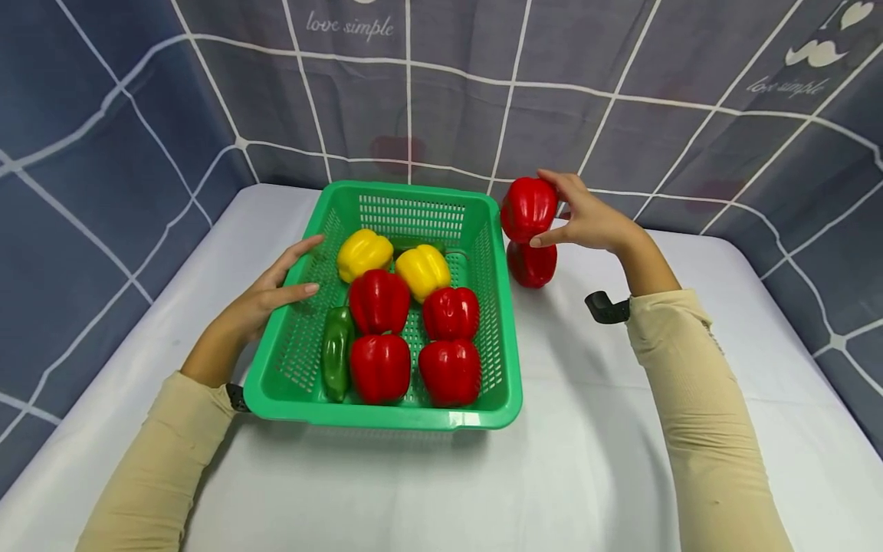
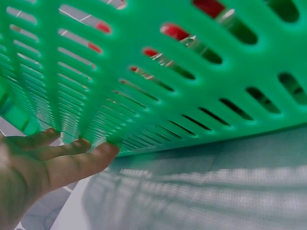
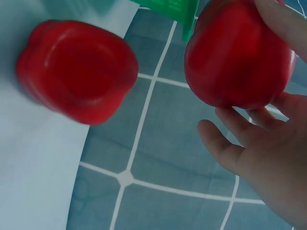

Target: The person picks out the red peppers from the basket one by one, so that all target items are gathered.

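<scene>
White tabletop (image 1: 448, 491), lower red pepper (image 1: 532, 268) part-hidden

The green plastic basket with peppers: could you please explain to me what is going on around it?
A person's right hand holds a glossy red bell pepper beside the basket. Below it, a second red bell pepper rests on the white cloth. The left hand touches the basket's left side. Inside are four red bell peppers, two yellow bell peppers and a long, dark green vegetable; something green behind the yellow ones is partly hidden.
</scene>
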Demonstrator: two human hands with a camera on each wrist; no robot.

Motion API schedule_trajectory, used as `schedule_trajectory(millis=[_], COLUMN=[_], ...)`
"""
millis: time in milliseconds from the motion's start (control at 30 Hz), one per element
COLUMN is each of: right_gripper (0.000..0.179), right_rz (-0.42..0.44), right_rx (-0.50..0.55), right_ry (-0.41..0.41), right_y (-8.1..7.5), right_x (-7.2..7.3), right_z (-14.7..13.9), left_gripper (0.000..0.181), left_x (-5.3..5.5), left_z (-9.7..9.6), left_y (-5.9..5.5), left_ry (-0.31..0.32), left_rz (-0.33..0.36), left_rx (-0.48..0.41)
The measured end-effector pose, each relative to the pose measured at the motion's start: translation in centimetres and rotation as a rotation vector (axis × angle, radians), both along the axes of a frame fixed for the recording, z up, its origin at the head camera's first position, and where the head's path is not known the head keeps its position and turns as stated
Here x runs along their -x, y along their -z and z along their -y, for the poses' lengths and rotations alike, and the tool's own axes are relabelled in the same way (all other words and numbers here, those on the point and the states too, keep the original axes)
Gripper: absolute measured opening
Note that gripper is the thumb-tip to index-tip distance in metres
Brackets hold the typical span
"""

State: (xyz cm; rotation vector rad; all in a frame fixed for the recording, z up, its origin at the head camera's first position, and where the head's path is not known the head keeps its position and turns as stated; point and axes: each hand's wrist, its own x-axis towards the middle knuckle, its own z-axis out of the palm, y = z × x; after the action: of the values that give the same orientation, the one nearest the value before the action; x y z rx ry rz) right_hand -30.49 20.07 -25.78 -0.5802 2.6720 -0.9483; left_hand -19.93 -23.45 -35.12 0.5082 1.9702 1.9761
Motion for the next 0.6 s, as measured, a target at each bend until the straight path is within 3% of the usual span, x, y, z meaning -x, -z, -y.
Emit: schedule_trajectory(millis=[133, 600], right_gripper=[0.099, 0.101], right_rz=[0.009, 0.011], right_rx=[0.005, 0.003], right_ry=[0.004, 0.044], right_y=[0.0, 0.0], right_x=[-0.2, -1.0], right_z=[-0.6, -2.9], left_gripper=[0.064, 0.064], left_x=[-0.1, -0.1], left_z=[0.1, 0.1], left_y=[0.0, 0.1], left_ry=[0.021, 0.043], left_rz=[0.024, 0.022], left_rx=[-0.045, -0.074])
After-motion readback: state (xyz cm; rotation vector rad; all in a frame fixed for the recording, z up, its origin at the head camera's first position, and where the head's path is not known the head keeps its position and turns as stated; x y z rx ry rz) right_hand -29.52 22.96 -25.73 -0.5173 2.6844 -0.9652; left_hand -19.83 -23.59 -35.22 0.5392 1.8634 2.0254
